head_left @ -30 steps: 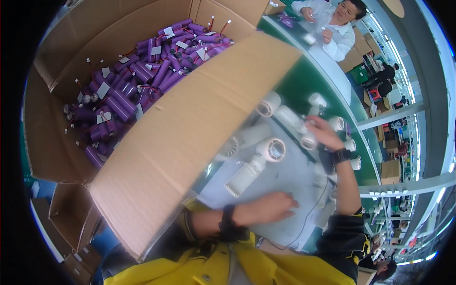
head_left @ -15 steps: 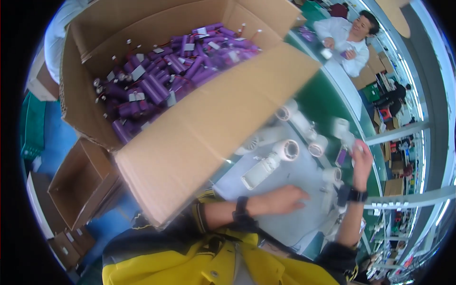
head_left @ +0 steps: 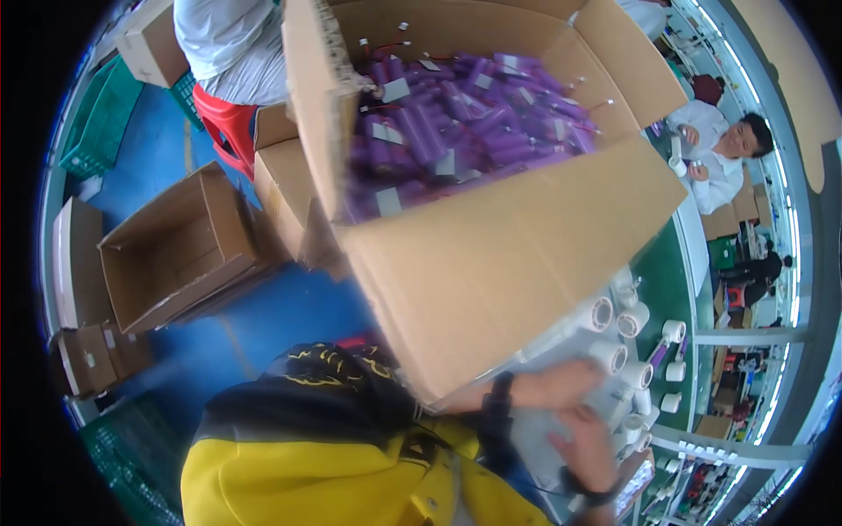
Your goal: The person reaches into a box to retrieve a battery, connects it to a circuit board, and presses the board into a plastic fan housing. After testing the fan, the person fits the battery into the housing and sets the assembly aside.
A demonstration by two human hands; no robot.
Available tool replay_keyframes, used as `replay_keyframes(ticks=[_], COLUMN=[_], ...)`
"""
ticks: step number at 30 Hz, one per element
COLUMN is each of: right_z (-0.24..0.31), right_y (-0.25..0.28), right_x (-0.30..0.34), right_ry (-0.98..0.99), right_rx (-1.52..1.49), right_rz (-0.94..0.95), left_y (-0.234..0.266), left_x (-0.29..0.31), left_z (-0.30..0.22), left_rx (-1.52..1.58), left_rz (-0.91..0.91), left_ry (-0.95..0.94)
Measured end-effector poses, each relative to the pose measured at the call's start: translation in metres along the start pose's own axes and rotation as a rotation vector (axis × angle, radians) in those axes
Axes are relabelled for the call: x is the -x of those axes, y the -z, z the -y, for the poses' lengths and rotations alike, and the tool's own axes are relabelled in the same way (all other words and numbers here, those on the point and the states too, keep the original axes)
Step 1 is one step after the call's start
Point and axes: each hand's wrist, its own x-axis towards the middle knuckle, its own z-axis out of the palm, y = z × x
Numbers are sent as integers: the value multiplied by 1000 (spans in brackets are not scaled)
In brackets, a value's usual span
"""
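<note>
White handheld fans (head_left: 607, 357) with round heads lie in a group along the right side of the grey work surface (head_left: 537, 438). My left hand (head_left: 566, 383) is over that surface, close to the nearest fans, its fingers smeared by motion. Just below it is my right hand (head_left: 588, 449), thumb and fingers apart, with nothing visible in it. Above both forearms stands a large open cardboard box (head_left: 517, 263), filled with purple-wrapped battery packs (head_left: 465, 118) that have white labels and thin wires. Its front flap hides part of the surface.
Left on the blue floor are an empty-looking carton (head_left: 167, 263) and green crates (head_left: 101, 118). A person in white sits on a red stool (head_left: 226, 127). Across the green belt (head_left: 658, 263), a co-worker (head_left: 715, 153) holds a white part. More fans (head_left: 674, 331) stand on the belt.
The view has turned left, so the box sits further right in it. My right hand has come back from the fans at the belt to beside my left hand.
</note>
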Motion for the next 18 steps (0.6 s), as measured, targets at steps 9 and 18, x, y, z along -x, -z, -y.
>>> replay_keyframes(ticks=[9,18], right_z=[156,203], right_y=[186,117], right_x=[-166,-338], right_ry=[417,617], right_rx=[-249,-115], right_rz=[155,292], left_y=[-42,-18], left_x=[-3,-12], left_z=[30,12], left_rx=[125,-193], left_rz=[-15,209], left_ry=[-188,-96])
